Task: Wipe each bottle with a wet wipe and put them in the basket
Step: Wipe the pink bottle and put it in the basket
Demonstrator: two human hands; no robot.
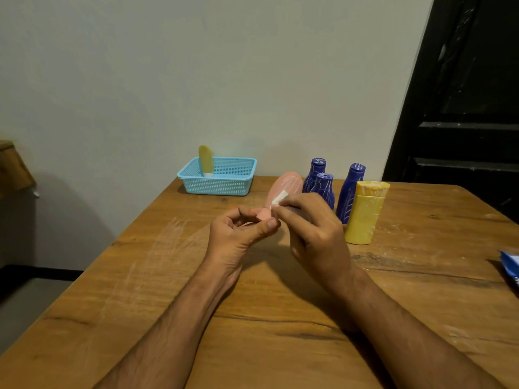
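My left hand (238, 231) grips the cap end of a pink bottle (286, 185) held above the table, its body pointing away from me. My right hand (311, 234) pinches a white wet wipe (279, 199) against the bottle's side. A light blue mesh basket (219, 183) stands at the table's far edge with one yellow bottle (205, 160) upright in its left end. Three dark blue bottles (351, 189) and a yellow bottle (365, 211) stand to the right of my hands.
The wooden table (252, 318) carries white smear marks at the left. A blue wipe packet (512, 269) lies at the right edge of view. A pale wall is behind the table, a black door at the right.
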